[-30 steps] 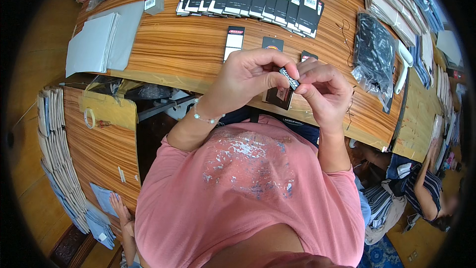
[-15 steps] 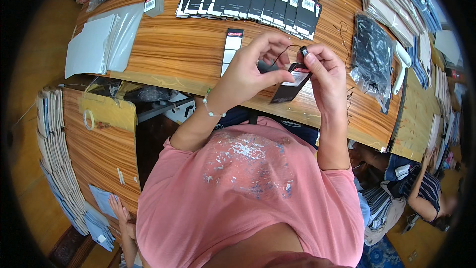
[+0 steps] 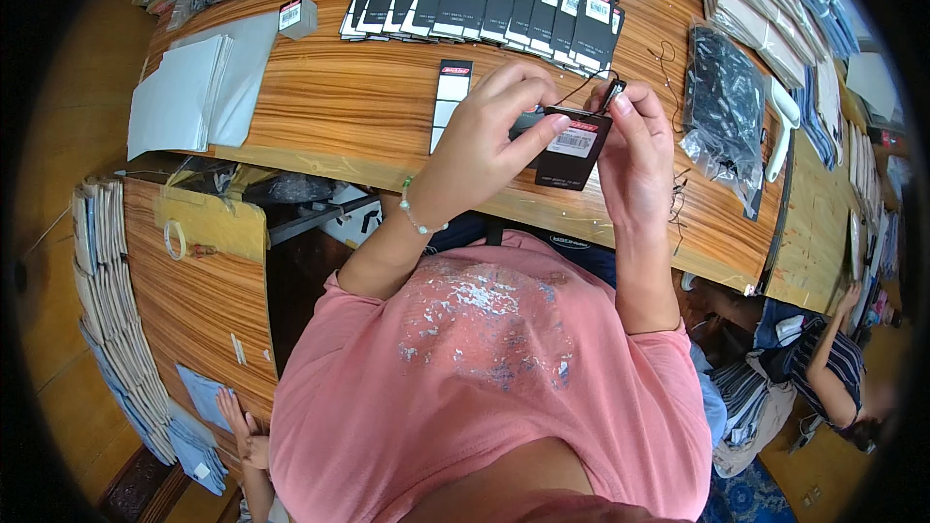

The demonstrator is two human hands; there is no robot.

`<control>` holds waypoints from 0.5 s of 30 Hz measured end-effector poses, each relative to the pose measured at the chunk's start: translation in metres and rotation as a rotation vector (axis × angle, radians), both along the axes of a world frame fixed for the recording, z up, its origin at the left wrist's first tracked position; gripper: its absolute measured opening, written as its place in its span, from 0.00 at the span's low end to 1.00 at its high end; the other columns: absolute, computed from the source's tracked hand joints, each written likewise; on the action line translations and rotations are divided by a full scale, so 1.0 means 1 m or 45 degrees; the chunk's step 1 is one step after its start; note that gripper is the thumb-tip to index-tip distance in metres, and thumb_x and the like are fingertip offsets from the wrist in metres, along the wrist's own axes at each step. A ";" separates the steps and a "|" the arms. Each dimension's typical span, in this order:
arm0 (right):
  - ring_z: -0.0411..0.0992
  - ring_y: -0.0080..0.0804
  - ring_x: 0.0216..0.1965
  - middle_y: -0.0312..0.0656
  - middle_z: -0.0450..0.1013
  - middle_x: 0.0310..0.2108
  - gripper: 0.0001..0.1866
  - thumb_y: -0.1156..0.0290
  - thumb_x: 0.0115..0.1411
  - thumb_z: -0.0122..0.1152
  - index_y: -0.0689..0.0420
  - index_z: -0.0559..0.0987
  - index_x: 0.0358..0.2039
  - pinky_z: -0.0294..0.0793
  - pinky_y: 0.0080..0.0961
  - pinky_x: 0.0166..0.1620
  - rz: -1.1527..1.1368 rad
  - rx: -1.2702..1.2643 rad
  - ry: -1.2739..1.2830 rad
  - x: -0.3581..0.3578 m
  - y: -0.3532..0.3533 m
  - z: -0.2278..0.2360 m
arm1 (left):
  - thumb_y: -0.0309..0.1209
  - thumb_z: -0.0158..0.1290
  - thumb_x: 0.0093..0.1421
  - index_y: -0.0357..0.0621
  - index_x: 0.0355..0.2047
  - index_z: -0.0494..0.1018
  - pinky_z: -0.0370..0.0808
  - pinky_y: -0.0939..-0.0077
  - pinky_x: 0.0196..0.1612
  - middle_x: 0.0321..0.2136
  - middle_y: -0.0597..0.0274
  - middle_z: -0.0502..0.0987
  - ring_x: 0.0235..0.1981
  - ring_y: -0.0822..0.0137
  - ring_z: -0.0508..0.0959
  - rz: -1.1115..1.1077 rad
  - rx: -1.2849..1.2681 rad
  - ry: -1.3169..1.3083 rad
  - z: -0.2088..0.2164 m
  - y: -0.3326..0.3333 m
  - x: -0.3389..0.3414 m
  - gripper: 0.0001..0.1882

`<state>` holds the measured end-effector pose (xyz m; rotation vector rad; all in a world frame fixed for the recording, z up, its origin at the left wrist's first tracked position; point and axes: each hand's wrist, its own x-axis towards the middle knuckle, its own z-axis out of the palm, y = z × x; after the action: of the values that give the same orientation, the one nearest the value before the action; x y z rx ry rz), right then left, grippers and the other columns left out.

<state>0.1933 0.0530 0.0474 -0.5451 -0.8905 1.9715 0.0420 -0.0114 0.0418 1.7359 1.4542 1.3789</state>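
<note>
A black hang tag (image 3: 565,170) with a red strip and a white label is held up in front of me over the table's near edge. My left hand (image 3: 502,124) pinches its upper left corner between thumb and fingers. My right hand (image 3: 637,136) grips the small black clasp (image 3: 614,92) of the tag's string at the top right corner. The thin black string (image 3: 578,89) loops between both hands. Behind them lies a row of similar black tags (image 3: 465,5), overlapping, with their strings at the far side. A narrow label strip (image 3: 452,87) is flat beside my left hand.
Plastic-bagged black strings (image 3: 725,102) and a white handled tool (image 3: 783,126) lie at the right. White sheets (image 3: 179,97) and a small box-shaped stack (image 3: 297,16) are on the left. Folded garments (image 3: 756,19) pile at the far right. Other people's hands (image 3: 242,426) show at lower left.
The hang tag has turned to face me more squarely and risen slightly. My right hand and the clasp have shifted a little right, and my left thumb now lies on the tag's corner.
</note>
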 end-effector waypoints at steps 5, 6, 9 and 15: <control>0.69 0.17 0.30 0.36 0.71 0.28 0.05 0.80 0.54 0.57 0.62 0.72 0.32 0.67 0.13 0.35 -0.140 0.269 -0.228 -0.006 -0.001 0.002 | 0.31 0.40 0.61 0.34 0.36 0.65 0.66 0.80 0.40 0.33 0.59 0.69 0.36 0.69 0.70 -0.079 -0.053 -0.071 0.005 0.003 -0.006 0.11; 0.69 0.17 0.30 0.36 0.71 0.28 0.05 0.80 0.54 0.57 0.62 0.72 0.32 0.67 0.13 0.35 -0.107 0.275 -0.239 -0.006 0.000 0.003 | 0.34 0.38 0.63 0.35 0.35 0.66 0.66 0.82 0.41 0.33 0.60 0.69 0.36 0.71 0.70 -0.155 -0.186 -0.223 0.006 0.002 -0.006 0.13; 0.69 0.21 0.29 0.38 0.71 0.28 0.05 0.80 0.54 0.56 0.62 0.72 0.33 0.68 0.15 0.34 -0.048 0.236 -0.102 -0.010 0.001 0.006 | 0.36 0.39 0.64 0.35 0.35 0.66 0.66 0.80 0.43 0.34 0.61 0.69 0.36 0.72 0.70 -0.397 -0.514 -0.857 -0.008 0.002 -0.011 0.14; 0.69 0.23 0.29 0.41 0.72 0.29 0.05 0.78 0.56 0.55 0.62 0.71 0.33 0.69 0.18 0.35 -0.177 0.249 0.059 -0.014 0.002 0.011 | 0.38 0.40 0.64 0.36 0.41 0.64 0.67 0.81 0.44 0.39 0.60 0.70 0.39 0.75 0.70 -0.604 -0.467 -0.887 -0.027 0.011 -0.025 0.16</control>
<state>0.1793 0.0549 0.0588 -0.4351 -0.9777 1.7425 0.0170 -0.0008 0.0150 1.0984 0.7783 1.1843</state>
